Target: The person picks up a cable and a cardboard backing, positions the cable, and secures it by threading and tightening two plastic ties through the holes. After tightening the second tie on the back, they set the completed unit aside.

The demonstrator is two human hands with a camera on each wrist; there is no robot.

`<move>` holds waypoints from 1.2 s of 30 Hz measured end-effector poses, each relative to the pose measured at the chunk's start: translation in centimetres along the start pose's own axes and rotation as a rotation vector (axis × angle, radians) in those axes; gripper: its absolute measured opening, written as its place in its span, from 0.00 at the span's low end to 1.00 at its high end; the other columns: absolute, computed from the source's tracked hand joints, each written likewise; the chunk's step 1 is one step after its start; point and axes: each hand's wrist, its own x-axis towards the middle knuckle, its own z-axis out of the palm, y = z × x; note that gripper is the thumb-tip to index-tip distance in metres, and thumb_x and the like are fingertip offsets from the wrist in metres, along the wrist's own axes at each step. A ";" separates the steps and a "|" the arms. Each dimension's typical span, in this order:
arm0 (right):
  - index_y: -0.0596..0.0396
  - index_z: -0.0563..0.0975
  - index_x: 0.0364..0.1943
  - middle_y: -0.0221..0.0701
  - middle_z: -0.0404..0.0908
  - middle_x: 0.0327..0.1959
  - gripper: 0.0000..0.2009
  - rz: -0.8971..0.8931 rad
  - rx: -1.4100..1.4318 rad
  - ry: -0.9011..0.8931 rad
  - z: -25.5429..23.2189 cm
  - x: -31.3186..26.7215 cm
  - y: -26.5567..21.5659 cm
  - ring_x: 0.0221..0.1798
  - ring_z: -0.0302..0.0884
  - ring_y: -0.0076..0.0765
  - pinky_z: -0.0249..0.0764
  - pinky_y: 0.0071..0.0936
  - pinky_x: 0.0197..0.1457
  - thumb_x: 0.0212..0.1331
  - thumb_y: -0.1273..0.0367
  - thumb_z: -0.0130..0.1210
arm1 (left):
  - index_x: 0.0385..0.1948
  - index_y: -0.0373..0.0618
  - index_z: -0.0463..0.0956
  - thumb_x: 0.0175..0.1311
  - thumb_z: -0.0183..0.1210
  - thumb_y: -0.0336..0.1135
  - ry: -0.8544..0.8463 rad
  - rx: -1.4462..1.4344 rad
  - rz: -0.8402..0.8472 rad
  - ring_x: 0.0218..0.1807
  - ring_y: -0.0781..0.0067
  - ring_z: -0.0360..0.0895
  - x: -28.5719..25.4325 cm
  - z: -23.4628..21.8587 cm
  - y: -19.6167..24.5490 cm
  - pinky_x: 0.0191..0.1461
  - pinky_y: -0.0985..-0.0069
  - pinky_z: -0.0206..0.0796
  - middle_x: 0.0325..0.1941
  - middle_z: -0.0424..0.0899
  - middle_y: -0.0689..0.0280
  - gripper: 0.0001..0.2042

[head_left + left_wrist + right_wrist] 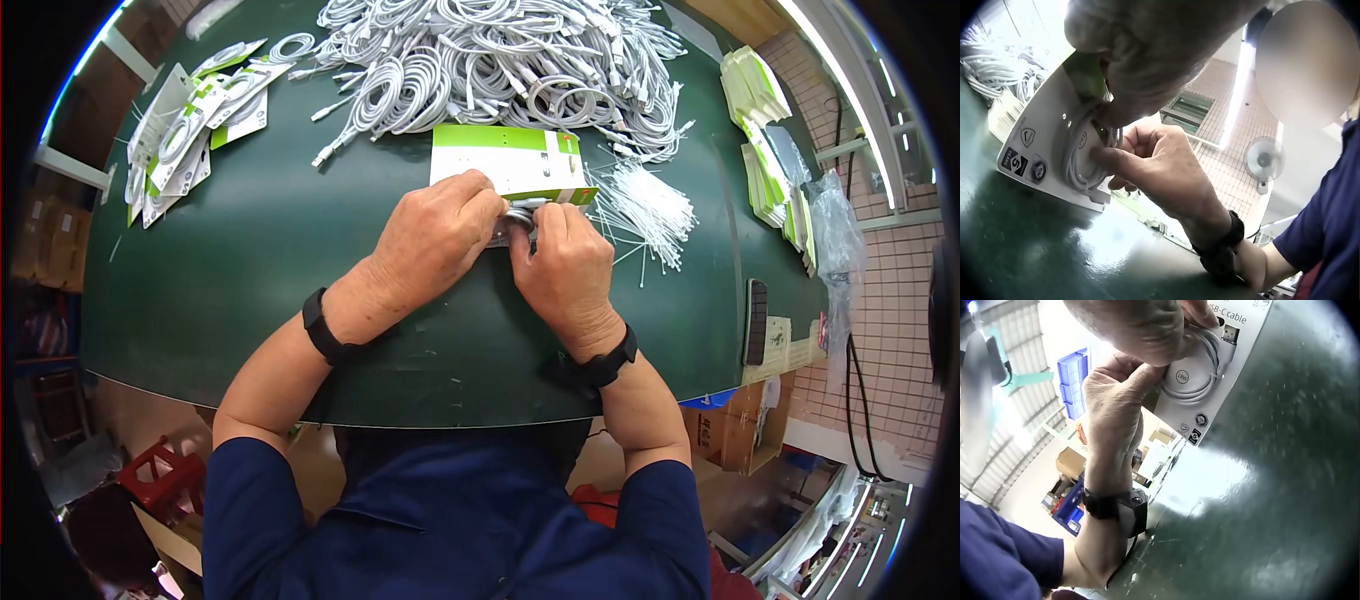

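my left hand is curled in a pinch on the printed card, at the card's side nearest me; whether its fingertips also grasp something small is hidden. my right hand is closed on the coil of pale cable, thumb against the loops, fingers curled by the card. the coil lies against the card's white face, its plug beside the loops. the card, with its green bands, is raised at its near side over the middle of the bench, well apart from the near edge. between the card and the bench's far edge: a heap of cables. right of the card: a loose spread of thin white ties. toward the far left corner: packed cards, some carrying coils. along the right edge: stacked cards and, nearer me, a black object.
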 end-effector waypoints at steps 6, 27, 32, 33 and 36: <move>0.55 0.74 0.29 0.38 0.77 0.27 0.08 0.003 -0.036 0.014 -0.2 0.4 0.3 0.26 0.80 0.48 0.77 0.42 0.31 0.54 0.70 0.64 | 0.36 0.38 0.78 0.58 0.67 0.21 -0.019 -0.003 0.018 0.37 0.54 0.83 -0.1 0.1 -0.1 0.40 0.62 0.76 0.38 0.81 0.59 0.08; 0.55 0.80 0.28 0.34 0.82 0.24 0.13 0.140 0.400 -0.144 -3.0 1.8 2.8 0.25 0.83 0.40 0.77 0.34 0.31 0.54 0.65 0.74 | 0.33 0.39 0.79 0.57 0.68 0.20 0.045 -0.022 0.023 0.34 0.57 0.83 0.1 -0.1 -0.4 0.36 0.64 0.76 0.36 0.83 0.61 0.08; 0.61 0.83 0.30 0.25 0.82 0.22 0.08 0.447 0.688 -0.153 -6.8 3.1 6.9 0.26 0.76 0.15 0.71 0.19 0.31 0.59 0.71 0.71 | 0.33 0.39 0.79 0.56 0.68 0.19 0.014 -0.042 0.077 0.33 0.58 0.83 0.3 -0.2 0.0 0.35 0.65 0.76 0.36 0.83 0.61 0.08; 0.61 0.83 0.29 0.24 0.82 0.22 0.07 0.511 0.676 -0.100 -7.0 3.3 7.9 0.27 0.75 0.15 0.71 0.18 0.32 0.59 0.72 0.70 | 0.33 0.39 0.79 0.56 0.69 0.19 0.000 -0.048 0.089 0.32 0.58 0.83 0.4 -0.2 0.2 0.35 0.65 0.76 0.36 0.83 0.61 0.08; 0.59 0.85 0.31 0.32 0.87 0.25 0.06 0.459 0.405 -0.088 -6.7 2.8 10.9 0.27 0.82 0.28 0.76 0.26 0.35 0.56 0.71 0.69 | 0.34 0.39 0.80 0.54 0.70 0.18 -0.036 -0.093 0.143 0.32 0.59 0.84 0.4 -0.4 1.0 0.33 0.65 0.76 0.36 0.84 0.61 0.09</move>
